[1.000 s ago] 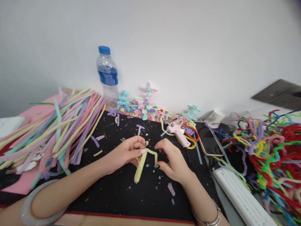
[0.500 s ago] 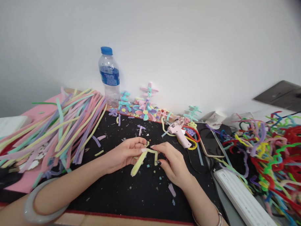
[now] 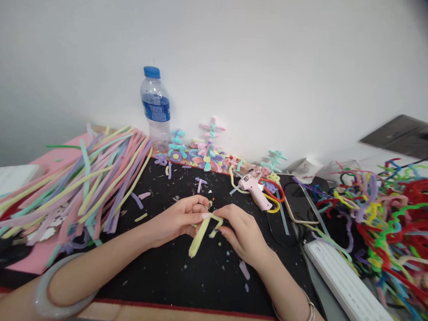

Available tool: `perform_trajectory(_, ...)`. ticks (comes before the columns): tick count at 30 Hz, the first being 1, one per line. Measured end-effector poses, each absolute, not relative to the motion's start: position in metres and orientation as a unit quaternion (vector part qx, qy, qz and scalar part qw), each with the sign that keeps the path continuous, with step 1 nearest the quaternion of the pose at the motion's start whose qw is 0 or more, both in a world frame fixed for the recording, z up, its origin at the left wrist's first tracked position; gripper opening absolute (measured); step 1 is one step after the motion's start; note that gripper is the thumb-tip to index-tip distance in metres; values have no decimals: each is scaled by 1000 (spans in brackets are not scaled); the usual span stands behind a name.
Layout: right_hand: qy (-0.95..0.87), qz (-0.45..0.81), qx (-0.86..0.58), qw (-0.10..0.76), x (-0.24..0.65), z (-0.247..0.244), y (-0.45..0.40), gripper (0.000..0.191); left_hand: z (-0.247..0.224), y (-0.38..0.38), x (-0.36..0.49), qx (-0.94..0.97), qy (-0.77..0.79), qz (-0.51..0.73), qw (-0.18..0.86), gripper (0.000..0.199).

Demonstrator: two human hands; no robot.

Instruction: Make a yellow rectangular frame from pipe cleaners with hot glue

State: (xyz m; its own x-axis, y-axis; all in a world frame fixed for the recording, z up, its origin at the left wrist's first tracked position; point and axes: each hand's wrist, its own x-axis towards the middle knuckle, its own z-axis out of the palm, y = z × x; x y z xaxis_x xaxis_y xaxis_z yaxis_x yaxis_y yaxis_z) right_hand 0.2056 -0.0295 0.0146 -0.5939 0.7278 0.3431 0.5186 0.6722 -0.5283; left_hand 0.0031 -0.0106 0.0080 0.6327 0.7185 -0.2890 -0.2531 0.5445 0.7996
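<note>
Between my hands, above the black mat (image 3: 154, 275), is a pale yellow pipe cleaner (image 3: 198, 239) with a thick doubled part slanting down toward me and a thinner bent end on the right. My left hand (image 3: 180, 220) pinches it near the top of the thick part, thumb laid across. My right hand (image 3: 241, 229) has its thumb and index finger closed on the thin end, which folds downward there. Part of the piece is hidden behind the left fingers. Small cut scraps lie about, such as a lilac bit (image 3: 244, 270) beside my right wrist.
Loose pastel pipe cleaners (image 3: 94, 184) pile up at left. A bottle (image 3: 155, 107) and finished pipe-cleaner shapes (image 3: 207, 158) stand along the wall. At right are a pink glue gun (image 3: 254, 187), red-and-yellow-handled scissors (image 3: 278, 193), a phone (image 3: 301, 203), a power strip (image 3: 350, 287) and tangled bright pipe cleaners (image 3: 394, 223).
The thin right end of the yellow pipe cleaner is bent further down and in toward the thick part. My right hand has shifted slightly left; the thick part hangs a little steeper.
</note>
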Motion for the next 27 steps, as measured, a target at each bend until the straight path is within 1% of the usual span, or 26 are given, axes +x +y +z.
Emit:
perform_trajectory(13, -875, 147, -356, 293, 207, 10, -29, 15, 9, -11, 4, 375, 302, 286, 828, 18)
perform_trajectory(22, -872, 120, -348, 323, 208, 9, -29, 16, 10, -11, 3, 370, 287, 288, 835, 22)
perform_trajectory(27, -870, 120, -348, 327, 208, 9, -28, 15, 9, -12, 3, 382, 281, 282, 834, 18)
